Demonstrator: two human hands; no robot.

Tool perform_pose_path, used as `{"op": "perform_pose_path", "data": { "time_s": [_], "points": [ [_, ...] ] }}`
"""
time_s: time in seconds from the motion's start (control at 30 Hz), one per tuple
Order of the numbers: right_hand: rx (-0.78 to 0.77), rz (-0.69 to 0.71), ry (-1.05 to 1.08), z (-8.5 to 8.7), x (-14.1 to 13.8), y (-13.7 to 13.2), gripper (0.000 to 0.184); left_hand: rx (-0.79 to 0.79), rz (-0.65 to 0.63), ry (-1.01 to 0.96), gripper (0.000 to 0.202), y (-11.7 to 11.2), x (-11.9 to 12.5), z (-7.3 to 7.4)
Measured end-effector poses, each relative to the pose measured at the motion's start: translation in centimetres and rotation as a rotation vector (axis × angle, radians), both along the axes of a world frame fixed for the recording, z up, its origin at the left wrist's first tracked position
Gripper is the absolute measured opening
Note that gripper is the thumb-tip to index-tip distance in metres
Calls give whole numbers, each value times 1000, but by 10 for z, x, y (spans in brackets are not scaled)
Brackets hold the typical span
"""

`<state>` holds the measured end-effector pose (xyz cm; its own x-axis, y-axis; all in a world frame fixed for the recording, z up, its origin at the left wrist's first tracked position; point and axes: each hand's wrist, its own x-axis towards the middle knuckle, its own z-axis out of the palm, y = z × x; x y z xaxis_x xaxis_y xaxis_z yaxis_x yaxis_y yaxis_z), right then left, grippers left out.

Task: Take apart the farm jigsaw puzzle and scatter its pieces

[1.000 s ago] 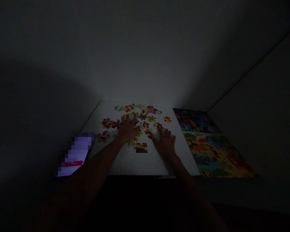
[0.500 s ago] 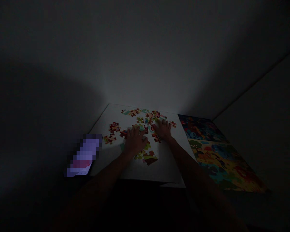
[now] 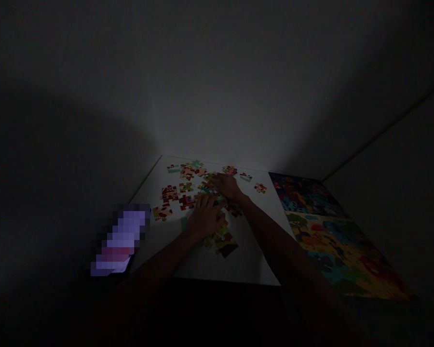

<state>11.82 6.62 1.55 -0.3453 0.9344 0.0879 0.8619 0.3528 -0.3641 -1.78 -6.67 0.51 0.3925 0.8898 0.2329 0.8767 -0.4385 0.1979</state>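
Observation:
Several jigsaw puzzle pieces point(image 3: 169, 193) lie scattered on a white board point(image 3: 253, 260). My left hand point(image 3: 205, 217) rests flat over pieces near the middle, fingers spread and pointing away from me. Just beyond it, my right hand point(image 3: 228, 187) reaches leftward over more pieces, its fingers outstretched on them. What lies beneath both palms is hidden. A brown and green puzzle piece point(image 3: 226, 245) sits close to my left wrist. Off to the right of my right hand lies a lone red and yellow puzzle piece point(image 3: 260, 188).
Left of the board is a lit, blurred phone-like screen point(image 3: 125, 236). Two colourful animal pictures adjoin the right side: a dark one point(image 3: 304, 193) and a bright one point(image 3: 343, 253). A pale wall point(image 3: 217, 96) rises behind the board. The scene is dim.
My right hand has slid left, and several pieces at the back have shifted left with it. My left hand has moved slightly right and nearer to me. The view has shifted a little.

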Motion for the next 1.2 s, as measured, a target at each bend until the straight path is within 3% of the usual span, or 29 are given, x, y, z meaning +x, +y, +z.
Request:
{"op": "perform_pose_path", "data": {
  "time_s": [0.13,0.37,0.67,1.0,1.2],
  "points": [
    [60,-188,-95,-4,12,24,56,-45,42,-10,49,1,1,-1],
    [92,-175,-131,-25,42,32,60,-72,69,9,51,2,3,-1],
    [162,-166,28,-30,55,1,36,-77,164,23,55,6,9,0],
    [247,-167,100,-32,66,-43,35,-126,286,73,59,19,17,3],
    [237,-184,103,-32,65,-54,38,-246,369,115,63,33,20,7]
  ]
}}
